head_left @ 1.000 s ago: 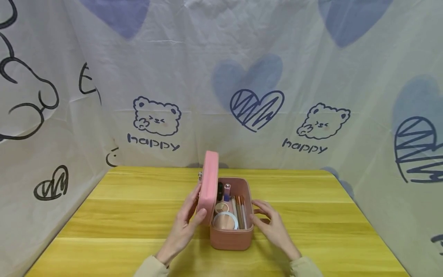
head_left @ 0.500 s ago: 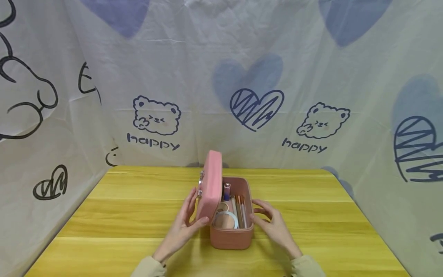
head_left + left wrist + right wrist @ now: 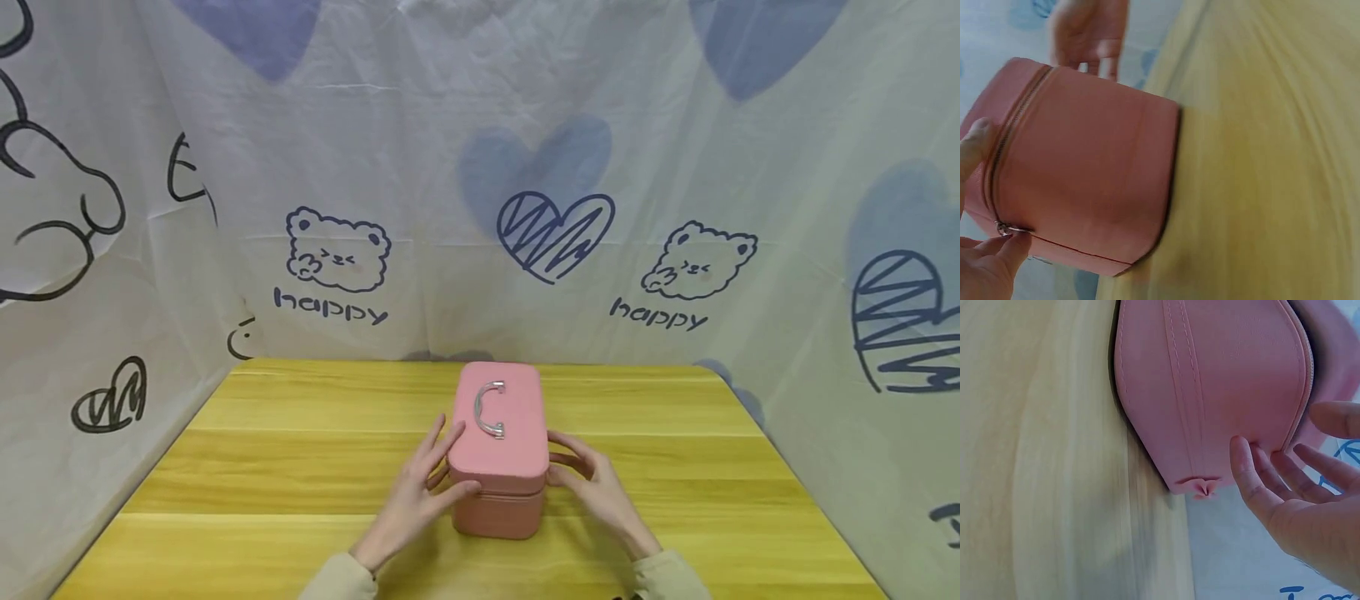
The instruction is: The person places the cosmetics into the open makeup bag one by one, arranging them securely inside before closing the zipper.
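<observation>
A pink makeup case [image 3: 498,450] with a silver handle [image 3: 487,408] on its lid stands upright on the table, lid down. My left hand [image 3: 420,492] straddles the lid's front left corner, thumb across the front and fingers along the left side. In the left wrist view, fingertips lie right at the metal zipper pull [image 3: 1013,229]. My right hand [image 3: 596,487] is at the case's right side, its loosely bent fingers [image 3: 1244,462] touching the wall near the zipper seam. The case's contents are hidden under the lid.
The wooden-patterned yellow table [image 3: 315,450] extends around the case. Behind and at both sides hangs a white cloth [image 3: 427,167] printed with hearts, bears and lettering. A small fabric tab [image 3: 1204,487] sticks out low on the case.
The lid has swung from upright on the left down onto the case, covering the cosmetics inside. My left hand followed it rightward; the right hand has stayed by the right side.
</observation>
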Demonstrator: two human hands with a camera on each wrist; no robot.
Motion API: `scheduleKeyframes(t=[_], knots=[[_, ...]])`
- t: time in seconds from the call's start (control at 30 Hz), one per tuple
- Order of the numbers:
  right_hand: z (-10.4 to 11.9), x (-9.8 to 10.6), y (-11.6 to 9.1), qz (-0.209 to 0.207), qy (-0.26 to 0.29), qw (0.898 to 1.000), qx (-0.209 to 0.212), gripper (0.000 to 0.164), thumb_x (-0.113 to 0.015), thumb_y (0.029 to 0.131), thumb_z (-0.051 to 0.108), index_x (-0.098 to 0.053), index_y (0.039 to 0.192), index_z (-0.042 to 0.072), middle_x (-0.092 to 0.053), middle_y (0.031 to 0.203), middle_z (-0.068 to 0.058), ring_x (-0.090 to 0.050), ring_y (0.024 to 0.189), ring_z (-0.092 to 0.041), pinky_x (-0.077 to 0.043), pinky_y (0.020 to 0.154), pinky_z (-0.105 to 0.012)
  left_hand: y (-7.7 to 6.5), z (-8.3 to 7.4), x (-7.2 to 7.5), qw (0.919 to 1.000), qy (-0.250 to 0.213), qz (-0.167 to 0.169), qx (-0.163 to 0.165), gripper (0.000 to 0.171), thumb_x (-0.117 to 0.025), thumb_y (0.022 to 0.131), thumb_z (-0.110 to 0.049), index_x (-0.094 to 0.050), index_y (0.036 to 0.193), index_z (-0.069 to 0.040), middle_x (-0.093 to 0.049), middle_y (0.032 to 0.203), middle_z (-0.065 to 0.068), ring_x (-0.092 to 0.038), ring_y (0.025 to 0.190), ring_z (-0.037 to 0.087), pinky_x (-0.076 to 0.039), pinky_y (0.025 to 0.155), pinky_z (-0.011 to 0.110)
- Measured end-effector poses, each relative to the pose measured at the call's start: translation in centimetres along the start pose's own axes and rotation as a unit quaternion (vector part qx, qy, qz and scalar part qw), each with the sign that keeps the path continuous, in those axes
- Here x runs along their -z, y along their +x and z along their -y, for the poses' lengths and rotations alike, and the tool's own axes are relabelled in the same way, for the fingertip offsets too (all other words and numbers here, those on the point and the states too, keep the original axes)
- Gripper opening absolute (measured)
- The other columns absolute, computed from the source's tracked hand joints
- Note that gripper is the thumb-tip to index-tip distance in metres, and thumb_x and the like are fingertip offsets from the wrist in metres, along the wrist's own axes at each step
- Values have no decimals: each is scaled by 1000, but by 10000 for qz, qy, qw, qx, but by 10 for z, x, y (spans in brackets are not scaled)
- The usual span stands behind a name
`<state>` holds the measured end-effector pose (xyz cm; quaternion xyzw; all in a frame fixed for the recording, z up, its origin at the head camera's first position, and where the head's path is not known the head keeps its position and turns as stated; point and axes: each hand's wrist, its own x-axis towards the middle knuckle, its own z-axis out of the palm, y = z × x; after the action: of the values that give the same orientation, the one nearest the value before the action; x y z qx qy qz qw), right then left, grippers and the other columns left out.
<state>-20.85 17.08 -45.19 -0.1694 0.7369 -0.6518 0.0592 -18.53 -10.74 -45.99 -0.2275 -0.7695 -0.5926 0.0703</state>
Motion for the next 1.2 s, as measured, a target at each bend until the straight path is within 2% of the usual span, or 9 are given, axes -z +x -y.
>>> scheduleKeyframes(t=[0.07,0.17,0.27,0.37,0.5,0.63,0.8,0.97,1.2], knots=[[0,0,0,42,10,10000,40,54,-57,100,5,-39,149,-8,-38,156,-30,-59,116,4,-56,93,-22,-2,-1,-1,9999,155,-30,-16,79,-76,90,-20,-35,158,-18,-21,167,17,-37,146,41,-45,108,44],[1,-1,-1,12,-12,10000,25,54,-58,100,7,-40,148,-9,-39,155,-30,-59,117,2,-56,93,-23,-3,-1,-2,9996,198,-80,-161,81,-76,90,-21,-33,158,-15,-32,163,15,-41,144,35,-46,108,42],[3,-1,-2,71,5,9999,87,53,-55,102,11,-40,148,-11,-39,154,-34,-59,116,3,-57,94,-27,-3,1,-4,9995,173,-130,-232,84,-77,89,-19,-31,159,-11,-35,161,19,-43,142,37,-47,107,41],[4,0,-2,184,58,9997,134,52,-48,106,16,-37,148,-13,-36,154,-35,-59,114,7,-57,96,-35,-4,4,-5,9998,90,-179,-98,90,-79,88,-18,-26,160,-7,-35,161,21,-42,143,38,-46,108,42],[4,1,-2,234,-7,9994,238,52,-43,109,18,-34,150,-11,-34,155,-34,-58,114,6,-58,96,-41,-4,7,-5,9994,19,-239,260,91,-81,86,-19,-28,158,-5,-37,161,18,-41,145,36,-42,113,44],[3,0,-3,119,-431,9983,362,60,-56,103,15,-33,155,-1,-39,156,-28,-58,124,-10,-56,97,-33,-4,6,-5,9991,5,-201,386,87,-81,86,-20,-33,156,-5,-38,160,18,-44,144,36,-40,115,45],[1,-4,-5,-9,-643,9973,347,89,-76,89,16,-24,161,17,-40,154,-22,-56,129,-35,-55,100,-32,-3,5,-5,9997,-35,-160,205,86,-80,86,-18,-33,156,-6,-39,160,15,-44,144,33,-41,114,44],[1,-9,-3,-208,-920,9946,441,105,-86,80,17,-20,161,31,-35,158,-18,-62,121,-33,-56,96,-30,-2,6,-5,9994,205,-47,-287,84,-78,88,-19,-32,157,-6,-37,161,15,-41,145,34,-44,112,43],[4,-17,-2,-280,-1799,9779,1026,95,-89,77,23,-38,156,20,-25,163,-26,-66,107,-26,-58,88,-29,-3,11,-6,9979,287,-36,-574,82,-76,89,-16,-32,157,-5,-35,162,17,-36,146,38,-44,111,45]])
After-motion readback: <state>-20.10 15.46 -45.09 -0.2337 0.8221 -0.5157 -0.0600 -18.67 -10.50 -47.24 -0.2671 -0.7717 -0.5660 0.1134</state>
